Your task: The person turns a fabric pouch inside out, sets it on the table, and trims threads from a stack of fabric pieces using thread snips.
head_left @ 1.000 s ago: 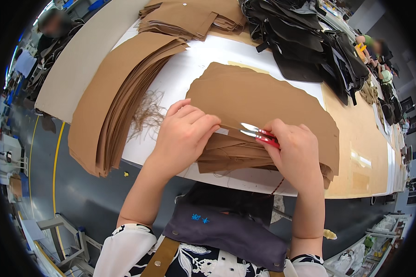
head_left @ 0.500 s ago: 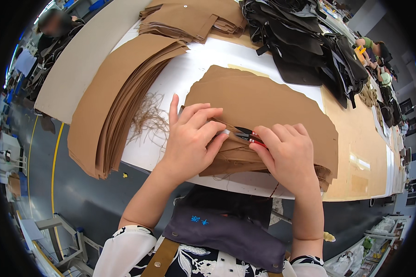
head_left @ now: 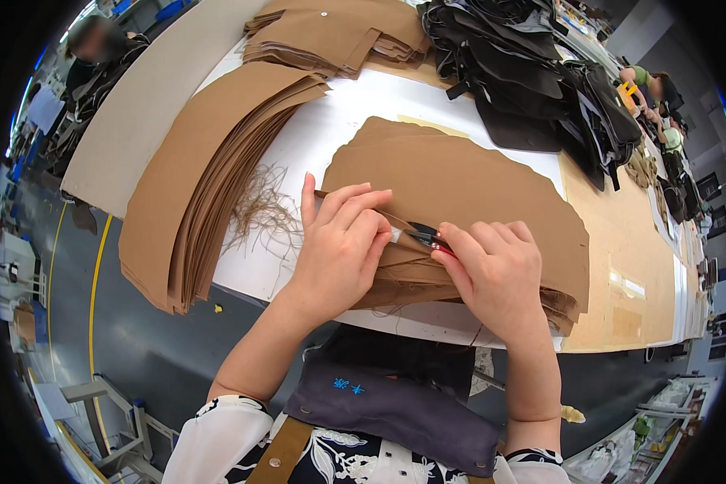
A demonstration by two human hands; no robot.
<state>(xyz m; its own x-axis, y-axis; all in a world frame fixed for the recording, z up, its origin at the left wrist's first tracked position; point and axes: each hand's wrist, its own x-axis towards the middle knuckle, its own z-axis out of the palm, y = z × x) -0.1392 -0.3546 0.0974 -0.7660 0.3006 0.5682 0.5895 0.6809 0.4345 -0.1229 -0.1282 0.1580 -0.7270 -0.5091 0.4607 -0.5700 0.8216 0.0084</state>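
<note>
My right hand (head_left: 496,270) is closed around a small pair of thread snips (head_left: 426,235) with dark blades and a red handle. The blades point left, toward the fingers of my left hand (head_left: 340,246). That hand pinches the edge of a brown fabric panel (head_left: 460,173) between thumb and index finger, with the little finger side resting over the stack. Something white shows at the left fingertips; I cannot make out what it is. Under both hands lies a stack of these curved brown panels, its near edges uneven with loose threads.
A second fanned stack of brown panels (head_left: 185,161) stands at left, beside a tangle of cut threads (head_left: 260,208). More brown pieces (head_left: 315,36) lie at the back. Black bags (head_left: 524,89) are heaped at back right. Other people are in the far background.
The snips have shifted slightly left and the blades sit closer together, nearer my left fingertips. My left hand has moved a little to the right and down.
</note>
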